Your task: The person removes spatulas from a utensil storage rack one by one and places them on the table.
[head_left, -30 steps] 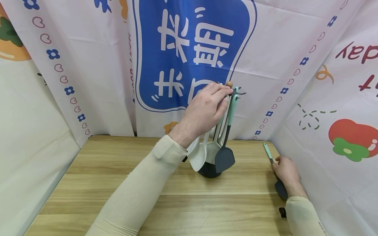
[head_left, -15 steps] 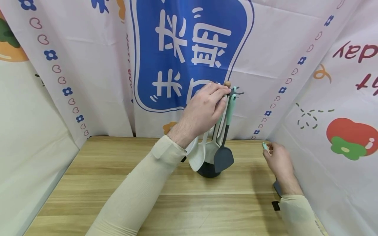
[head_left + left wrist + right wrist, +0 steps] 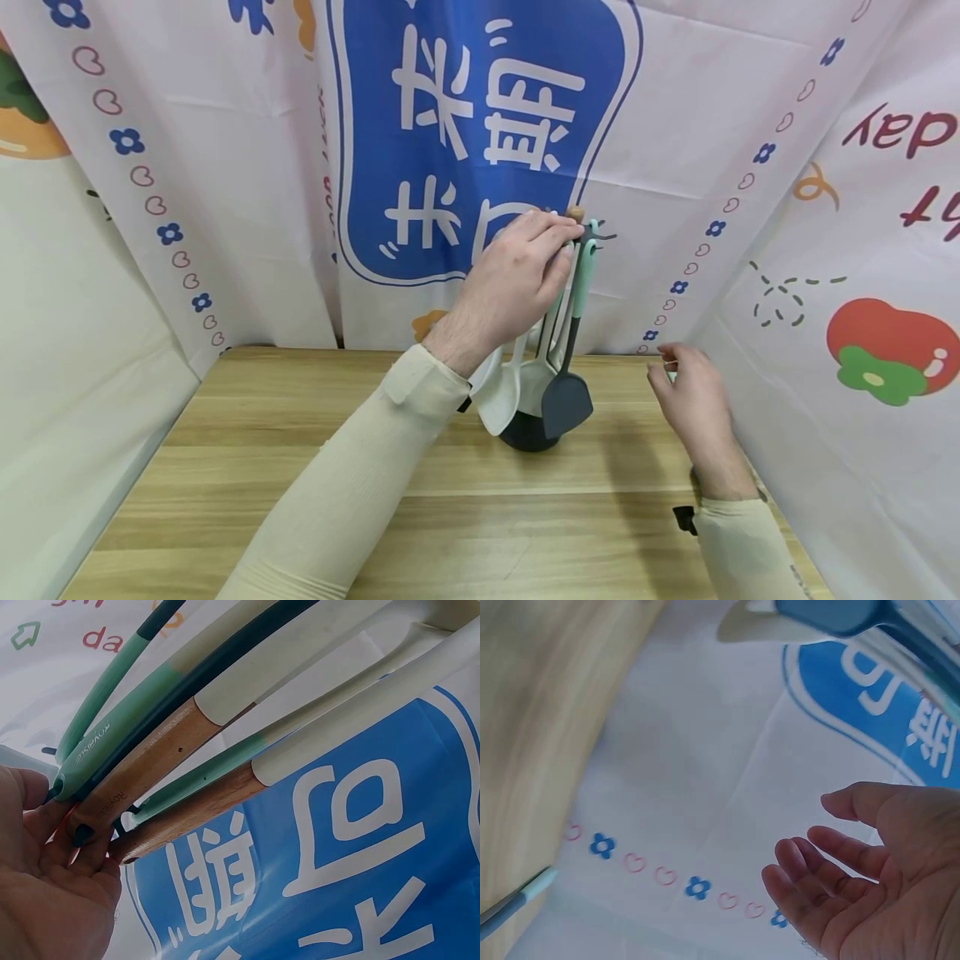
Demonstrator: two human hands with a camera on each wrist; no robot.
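My left hand [image 3: 513, 271] grips the top of a hanging utensil stand, just below its wooden knob [image 3: 576, 213]. In the left wrist view, its fingers sit among the handle ends, by a wooden handle [image 3: 150, 769] and a mint handle [image 3: 124, 735]. From the stand hang a dark turner [image 3: 567, 406] and a white spoon [image 3: 499, 404]; the black base [image 3: 529, 433] rests on the table. My right hand [image 3: 693, 404], fingers relaxed and holding nothing, hovers above the table's right side. Beneath it lies a mint-handled utensil [image 3: 538, 883], mostly hidden in the head view.
The wooden table [image 3: 300, 467] ends at a printed cloth backdrop [image 3: 690, 108] just behind the stand. Another cloth wall [image 3: 885, 467] closes off the right side, close beside my right forearm. A black strap end [image 3: 685, 519] sticks out from the right wrist.
My right hand has let go of the mint-handled utensil, leaving it on the table, and has risen up and to the left. The left hand stays at the stand's top.
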